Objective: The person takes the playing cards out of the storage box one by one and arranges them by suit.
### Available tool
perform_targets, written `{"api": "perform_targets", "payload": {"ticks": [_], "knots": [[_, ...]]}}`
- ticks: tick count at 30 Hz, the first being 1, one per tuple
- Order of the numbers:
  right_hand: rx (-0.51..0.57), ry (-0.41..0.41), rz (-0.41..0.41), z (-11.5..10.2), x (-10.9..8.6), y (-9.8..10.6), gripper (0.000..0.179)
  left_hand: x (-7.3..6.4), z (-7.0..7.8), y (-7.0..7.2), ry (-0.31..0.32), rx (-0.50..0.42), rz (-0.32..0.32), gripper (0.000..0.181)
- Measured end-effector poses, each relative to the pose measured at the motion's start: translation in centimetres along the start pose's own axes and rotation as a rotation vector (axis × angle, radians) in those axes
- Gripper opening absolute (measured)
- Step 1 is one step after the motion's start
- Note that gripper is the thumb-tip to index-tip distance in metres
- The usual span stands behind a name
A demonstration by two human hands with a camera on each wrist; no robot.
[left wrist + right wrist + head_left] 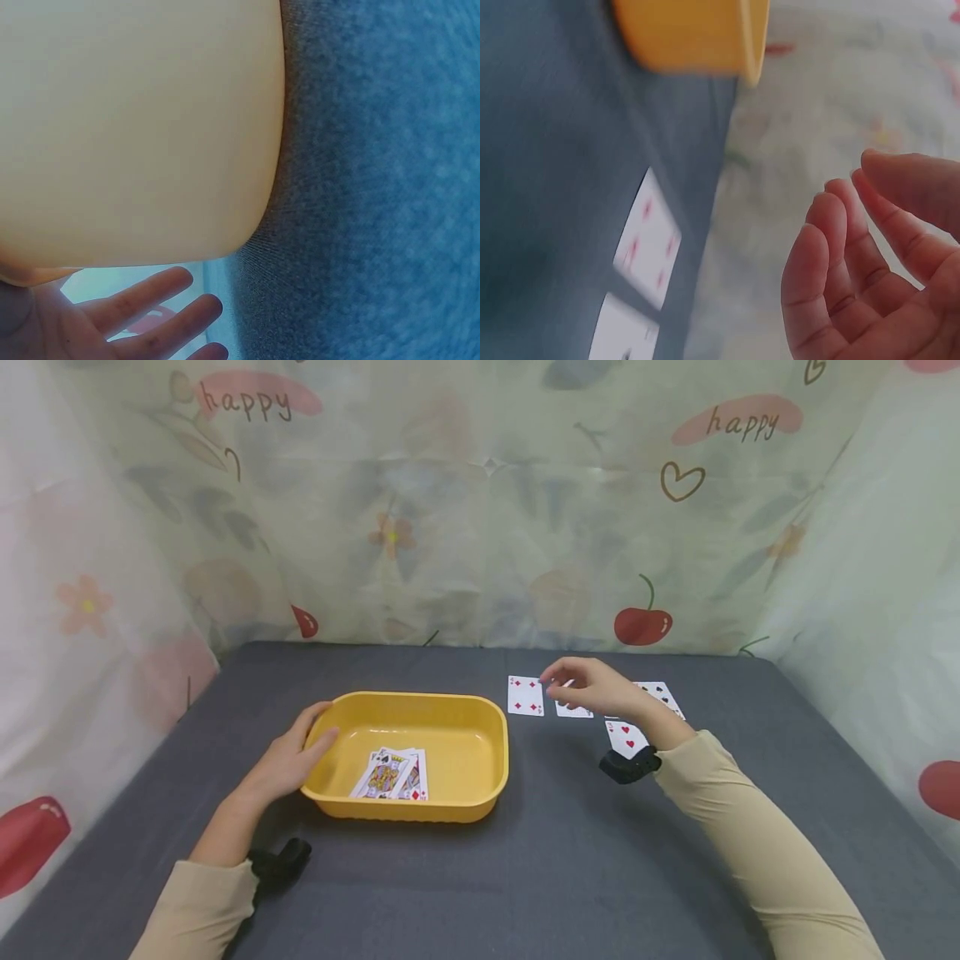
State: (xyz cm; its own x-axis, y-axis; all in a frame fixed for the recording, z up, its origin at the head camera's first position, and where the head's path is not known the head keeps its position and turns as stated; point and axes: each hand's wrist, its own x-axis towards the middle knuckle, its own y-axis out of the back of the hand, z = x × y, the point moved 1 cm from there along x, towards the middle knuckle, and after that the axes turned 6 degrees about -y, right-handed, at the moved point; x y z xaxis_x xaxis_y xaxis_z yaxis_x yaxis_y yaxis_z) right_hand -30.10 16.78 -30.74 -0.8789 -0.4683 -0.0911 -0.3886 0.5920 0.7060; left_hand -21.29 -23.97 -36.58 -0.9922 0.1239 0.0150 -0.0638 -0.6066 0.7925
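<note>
My left hand point(288, 760) grips the left end of a yellow plastic basin point(420, 812), thumb over the rim and fingers outside. The left wrist view shows the basin's wall point(142, 135) with spread fingers point(154, 292) beside it. Several face cards point(390, 774) lie overlapped inside the basin. My right hand point(592, 685) hovers over the cards at the right, holding nothing, its fingers loosely bent. Near its fingertips lie a four of diamonds point(525, 696) and a partly hidden card point(573, 711). A hearts card point(626, 737) and a black-suited card point(665, 697) lie by the right wrist.
A dark grey cloth covers the table point(450, 893). Behind it hangs a patterned curtain point(480, 552), with more at both sides. Black wrist cameras sit on the left wrist point(281, 862) and right wrist point(630, 766).
</note>
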Motion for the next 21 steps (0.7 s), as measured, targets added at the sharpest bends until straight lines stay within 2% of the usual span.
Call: {"api": "perform_targets", "payload": {"ticks": [10,21], "knots": [[0.057,0.139,-0.181,-5.7,2.4,-3.4,0.028,0.0,0.1,0.1,0.002,0.003,-0.002,0.064],[-0.002,0.253,-0.269,-10.2,5.5,-7.4,0.025,-0.1,0.4,0.2,0.003,-0.005,-0.018,0.065]]}}
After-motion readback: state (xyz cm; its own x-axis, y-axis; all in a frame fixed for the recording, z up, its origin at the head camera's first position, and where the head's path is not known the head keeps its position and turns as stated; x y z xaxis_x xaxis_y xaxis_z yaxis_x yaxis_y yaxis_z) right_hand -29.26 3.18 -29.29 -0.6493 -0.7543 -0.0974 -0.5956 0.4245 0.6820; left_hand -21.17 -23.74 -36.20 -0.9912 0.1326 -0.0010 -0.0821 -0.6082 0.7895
